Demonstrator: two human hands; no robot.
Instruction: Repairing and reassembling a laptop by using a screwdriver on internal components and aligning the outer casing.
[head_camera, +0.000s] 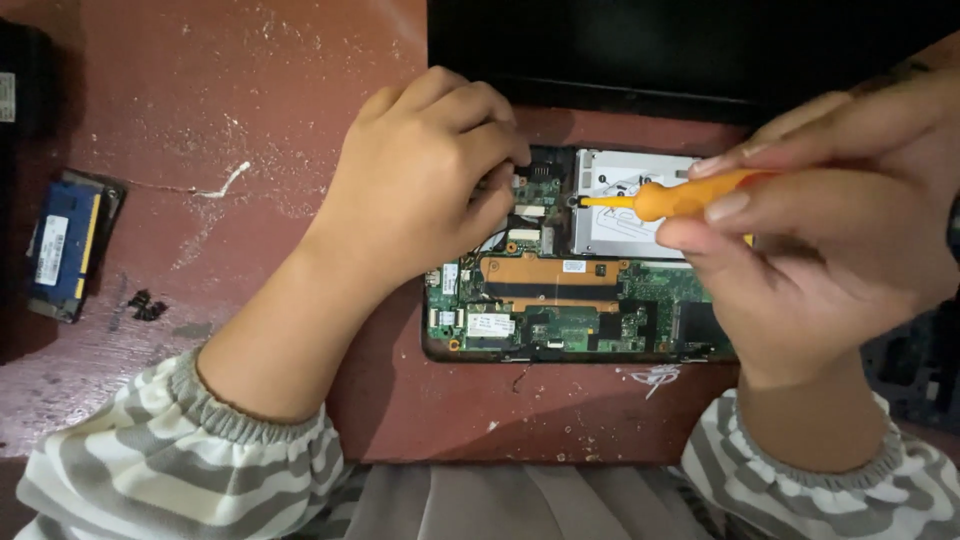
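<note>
An opened laptop base (580, 300) lies on a red-brown table, its green circuit board and copper heat plate (550, 275) exposed. A silver drive (620, 215) sits in the upper right bay. My right hand (830, 230) grips an orange screwdriver (680, 197), its tip at the drive's left edge. My left hand (420, 180) rests curled over the board's upper left corner, fingertips pressing near small connectors; what lies under it is hidden.
A blue memory module (62, 245) lies at the left on a dark object. A few small black screws (147, 305) sit close by. A dark panel (690, 45) stretches along the top. A black part (915, 370) shows at the right edge.
</note>
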